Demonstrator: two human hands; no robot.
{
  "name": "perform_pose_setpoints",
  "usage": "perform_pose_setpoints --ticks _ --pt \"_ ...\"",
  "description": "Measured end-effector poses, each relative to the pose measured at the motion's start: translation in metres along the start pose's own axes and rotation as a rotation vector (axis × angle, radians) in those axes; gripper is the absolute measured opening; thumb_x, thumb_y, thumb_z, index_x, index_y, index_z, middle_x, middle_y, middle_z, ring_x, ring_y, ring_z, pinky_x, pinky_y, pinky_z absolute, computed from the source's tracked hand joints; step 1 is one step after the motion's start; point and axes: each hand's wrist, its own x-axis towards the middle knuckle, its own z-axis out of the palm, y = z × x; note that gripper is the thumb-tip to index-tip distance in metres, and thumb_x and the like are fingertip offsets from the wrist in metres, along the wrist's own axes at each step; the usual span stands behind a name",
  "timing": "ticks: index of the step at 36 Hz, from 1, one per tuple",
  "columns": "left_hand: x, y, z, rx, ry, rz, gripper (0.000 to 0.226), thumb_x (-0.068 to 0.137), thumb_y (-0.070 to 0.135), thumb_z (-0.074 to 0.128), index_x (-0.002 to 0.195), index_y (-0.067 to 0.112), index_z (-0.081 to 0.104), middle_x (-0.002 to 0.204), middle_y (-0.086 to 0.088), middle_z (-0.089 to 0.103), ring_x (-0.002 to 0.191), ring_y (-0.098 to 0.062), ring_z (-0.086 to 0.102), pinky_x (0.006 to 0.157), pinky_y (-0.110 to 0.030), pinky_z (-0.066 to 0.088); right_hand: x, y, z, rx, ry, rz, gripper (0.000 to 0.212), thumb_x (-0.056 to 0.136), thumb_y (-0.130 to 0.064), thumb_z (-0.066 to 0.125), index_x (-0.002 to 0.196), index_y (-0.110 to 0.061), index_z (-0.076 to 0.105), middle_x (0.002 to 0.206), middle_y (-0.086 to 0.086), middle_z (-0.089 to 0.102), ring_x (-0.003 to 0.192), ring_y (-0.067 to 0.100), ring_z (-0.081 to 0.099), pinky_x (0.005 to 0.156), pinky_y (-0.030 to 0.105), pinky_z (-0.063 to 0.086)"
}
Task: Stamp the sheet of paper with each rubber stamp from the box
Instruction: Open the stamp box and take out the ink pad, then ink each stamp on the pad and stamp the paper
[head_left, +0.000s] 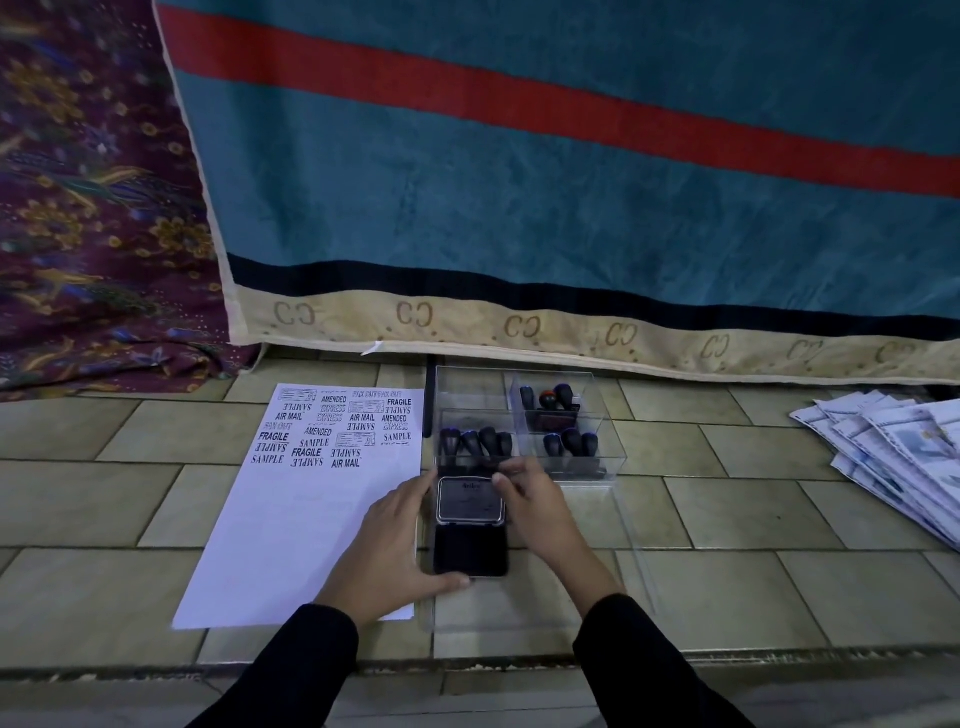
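left hand gripping ink pad base | right hand pinching its open lid | stamped sheet left of hands | box with stamps just beyond

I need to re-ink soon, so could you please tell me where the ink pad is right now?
In the head view, the ink pad lies open on the tiled floor between both hands, just right of the sheet of paper and in front of the clear stamp box.

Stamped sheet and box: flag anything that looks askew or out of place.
Several impressions on the sheet of paper are upside down, such as some SAMPLE marks, and they crowd its far end. The stamps stand in the clear box. The ink pad lies open between both hands. Nothing spilled.
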Motion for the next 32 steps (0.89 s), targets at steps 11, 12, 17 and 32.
perform_pose_setpoints --ticks 11,12,17,32 --pt "-0.001 0.001 0.0 0.058 -0.024 0.003 0.122 0.056 0.071 0.07 0.148 0.034 -0.001 0.148 0.014 0.026 0.134 -0.01 0.02 0.109 -0.024 0.022 -0.003 0.006 0.006 -0.222 0.037 -0.046 0.023 0.096 -0.014 0.047 0.114 -0.008 0.061 0.107 0.009 0.068 0.088 0.016 0.061 0.073 0.021 0.046" --pt "-0.001 0.0 0.0 0.062 -0.025 -0.001 0.123 0.056 0.072 0.069 0.149 0.034 -0.002 0.148 0.013 0.026 0.134 -0.01 0.02 0.109 -0.024 0.022 -0.003 0.006 0.005 -0.218 0.041 -0.038 0.022 0.096 -0.013 0.048 0.113 -0.008 0.061 0.107 0.009 0.068 0.089 0.018 0.062 0.075 0.022 0.048" --pt "0.0 0.0 0.001 0.09 -0.035 -0.006 0.119 0.057 0.072 0.067 0.148 0.034 0.0 0.147 0.01 0.029 0.134 -0.011 0.022 0.108 -0.024 0.024 -0.002 0.006 0.003 -0.36 0.007 -0.118 0.018 0.094 -0.01 0.048 0.097 -0.007 0.066 0.103 0.011 0.065 0.085 0.018 0.058 0.069 0.018 0.04" --pt "0.0 -0.001 0.001 0.019 -0.01 -0.018 0.117 0.057 0.071 0.069 0.146 0.04 0.001 0.151 0.014 0.025 0.137 -0.007 0.02 0.111 -0.026 0.024 0.063 -0.034 -0.007 -0.554 0.118 -0.215 0.02 0.092 -0.013 0.051 0.105 -0.002 0.062 0.099 0.017 0.067 0.09 0.029 0.064 0.071 0.032 0.052"
